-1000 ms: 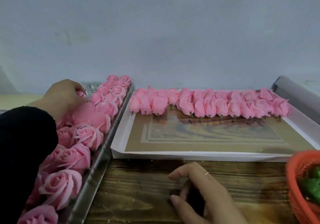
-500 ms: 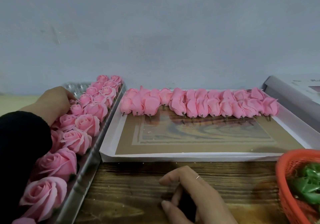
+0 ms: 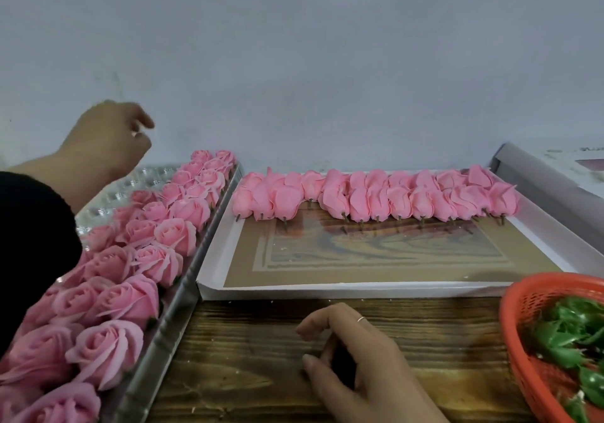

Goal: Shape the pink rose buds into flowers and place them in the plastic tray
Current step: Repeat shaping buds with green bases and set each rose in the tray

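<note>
— Where do the hands stand, left to right?

— The left hand (image 3: 108,138), fingers loosely curled and holding nothing, hangs above the tray (image 3: 170,318), left of the buds (image 3: 376,197). The right hand (image 3: 356,364) rests relaxed and empty on the table (image 3: 248,350), in front of the buds.

— And the buds?

— One row along the far side of a white box (image 3: 359,290), right of the tray's roses (image 3: 137,249), stems toward the person. The row runs left to right; its left end looks nearer the left hand.
</note>
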Available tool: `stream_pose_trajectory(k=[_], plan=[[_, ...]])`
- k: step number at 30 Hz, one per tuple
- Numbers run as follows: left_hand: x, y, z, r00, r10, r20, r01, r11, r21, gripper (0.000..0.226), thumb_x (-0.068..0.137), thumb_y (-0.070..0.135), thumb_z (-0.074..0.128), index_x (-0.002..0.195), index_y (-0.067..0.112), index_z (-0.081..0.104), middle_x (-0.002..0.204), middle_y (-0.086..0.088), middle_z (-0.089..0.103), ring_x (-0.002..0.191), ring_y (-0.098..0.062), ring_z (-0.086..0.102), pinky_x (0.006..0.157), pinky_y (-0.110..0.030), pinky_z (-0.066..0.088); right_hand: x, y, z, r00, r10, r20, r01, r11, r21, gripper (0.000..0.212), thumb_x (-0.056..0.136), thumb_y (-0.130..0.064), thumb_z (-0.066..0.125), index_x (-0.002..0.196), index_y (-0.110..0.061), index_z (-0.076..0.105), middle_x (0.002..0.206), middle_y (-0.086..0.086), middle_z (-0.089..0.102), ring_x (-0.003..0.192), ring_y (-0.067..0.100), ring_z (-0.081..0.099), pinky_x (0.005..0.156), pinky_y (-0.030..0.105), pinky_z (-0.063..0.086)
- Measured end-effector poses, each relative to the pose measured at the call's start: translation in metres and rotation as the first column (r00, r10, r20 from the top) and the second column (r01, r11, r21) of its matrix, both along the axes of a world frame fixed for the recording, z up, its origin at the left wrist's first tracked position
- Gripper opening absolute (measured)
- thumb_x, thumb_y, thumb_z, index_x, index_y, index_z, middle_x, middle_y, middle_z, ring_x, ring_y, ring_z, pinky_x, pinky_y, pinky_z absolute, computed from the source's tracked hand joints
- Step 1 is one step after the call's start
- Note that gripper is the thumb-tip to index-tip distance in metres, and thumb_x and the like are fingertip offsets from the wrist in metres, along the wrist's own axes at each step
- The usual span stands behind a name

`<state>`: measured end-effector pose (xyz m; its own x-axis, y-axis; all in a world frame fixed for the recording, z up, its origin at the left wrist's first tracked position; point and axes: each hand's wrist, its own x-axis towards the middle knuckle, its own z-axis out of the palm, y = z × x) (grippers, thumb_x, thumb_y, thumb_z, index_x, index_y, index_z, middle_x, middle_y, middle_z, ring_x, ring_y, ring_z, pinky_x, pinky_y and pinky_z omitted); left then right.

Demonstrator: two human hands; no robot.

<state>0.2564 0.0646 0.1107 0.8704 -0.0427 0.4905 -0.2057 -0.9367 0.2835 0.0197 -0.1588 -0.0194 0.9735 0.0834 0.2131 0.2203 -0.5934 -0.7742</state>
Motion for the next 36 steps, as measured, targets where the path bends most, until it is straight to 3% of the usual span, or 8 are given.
stream_pose_trajectory(k=[4, 6, 12, 17, 22, 28, 33, 36], plan=[[-0.029, -0.069, 0.021, 0.965, -0.253, 0.073, 0.263, 0.939, -0.221, 0.018, 0.087, 0.001, 0.046, 0.08, 0.012, 0.058, 0.077, -0.011, 0.059, 0.048, -0.006, 0.059, 0.041, -0.013, 0.038, -0.001, -0.001, -0.001, 1.0, 0.018, 0.014, -0.018, 1.0, 0.025, 0.029, 0.085, -0.028, 0.059, 0.095, -0.049, 0.042, 0.104, -0.024, 0.047, 0.081, 0.002, 0.053, 0.065, 0.007, 0.039], [-0.042, -0.11, 0.015, 0.917, -0.397, -0.039, 0.366, 0.875, -0.315, 0.023, 0.089, 0.002, 0.047, 0.071, 0.017, 0.049, 0.069, -0.006, 0.056, 0.036, -0.005, 0.055, 0.04, -0.02, 0.039, -0.002, -0.002, -0.001, 1.0, 0.013, 0.018, -0.013, 0.999, 0.034, 0.029, 0.084, -0.029, 0.057, 0.097, -0.05, 0.04, 0.103, -0.02, 0.048, 0.082, 0.002, 0.053, 0.067, 0.008, 0.039], [-0.047, -0.197, -0.064, 0.836, -0.432, -0.339, 0.279, 0.866, -0.416, 0.006, 0.087, 0.006, 0.05, 0.09, 0.005, 0.056, 0.095, -0.022, 0.063, 0.085, -0.031, 0.062, 0.074, -0.034, 0.05, -0.001, -0.003, 0.0, 1.0, 0.009, 0.011, -0.01, 0.997, 0.071, 0.028, 0.08, -0.029, 0.052, 0.1, -0.045, 0.041, 0.1, -0.021, 0.048, 0.078, -0.003, 0.052, 0.065, 0.007, 0.037], [-0.024, -0.217, -0.11, 0.813, -0.345, -0.47, 0.102, 0.878, -0.468, 0.023, 0.088, 0.029, 0.051, 0.084, 0.006, 0.049, 0.088, -0.014, 0.061, 0.073, -0.026, 0.056, 0.059, -0.025, 0.041, 0.006, -0.003, -0.009, 1.0, -0.015, 0.017, 0.014, 0.996, 0.083, 0.039, 0.072, -0.041, 0.039, 0.11, -0.037, 0.033, 0.112, -0.012, 0.038, 0.101, 0.001, 0.047, 0.077, 0.013, 0.037], [-0.004, -0.225, -0.124, 0.866, -0.247, -0.436, 0.038, 0.9, -0.434, 0.043, 0.089, 0.034, 0.051, 0.121, 0.007, 0.042, 0.081, -0.003, 0.052, 0.07, -0.019, 0.05, 0.054, -0.025, 0.033, 0.012, -0.003, -0.009, 0.993, -0.096, -0.063, 0.099, 0.994, 0.046, 0.058, 0.055, -0.055, 0.022, 0.107, -0.033, 0.032, 0.12, -0.017, 0.02, 0.098, 0.001, 0.038, 0.076, 0.01, 0.032], [0.008, -0.231, -0.13, 0.861, -0.26, -0.437, 0.038, 0.89, -0.455, 0.038, 0.087, 0.024, 0.051, 0.116, 0.001, 0.048, 0.094, -0.013, 0.059, 0.084, -0.029, 0.058, 0.066, -0.03, 0.04, 0.015, -0.005, -0.003, 0.989, -0.091, -0.118, 0.103, 0.989, 0.104, 0.04, 0.073, -0.035, 0.041, 0.089, -0.056, 0.012, 0.087, -0.035, 0.038, 0.083, -0.009, 0.026, 0.069, 0.003, 0.027], [-0.003, -0.22, -0.121, 0.898, -0.276, -0.344, -0.02, 0.753, -0.657, 0.038, 0.085, 0.012, 0.055, 0.113, -0.013, 0.051, 0.095, -0.028, 0.059, 0.093, -0.039, 0.059, 0.064, -0.027, 0.04, 0.011, -0.007, -0.009, 0.998, -0.068, -0.019, 0.07, 0.989, 0.127, 0.03, 0.068, -0.035, 0.038, 0.096, -0.041, 0.033, 0.102, -0.014, 0.04, 0.083, -0.007, 0.042, 0.071, 0.009, 0.035], [-0.028, -0.208, -0.106, 0.918, -0.34, -0.205, 0.033, 0.58, -0.814, 0.009, 0.084, 0.005, 0.055, 0.078, 0.004, 0.049, 0.068, -0.006, 0.047, 0.067, -0.023, 0.047, 0.05, -0.021, 0.039, 0.01, -0.007, -0.011, 0.997, -0.057, 0.042, 0.05, 0.986, 0.16, 0.023, 0.07, -0.036, 0.042, 0.092, -0.038, 0.042, 0.095, -0.012, 0.05, 0.075, -0.003, 0.049, 0.065, 0.009, 0.036]])
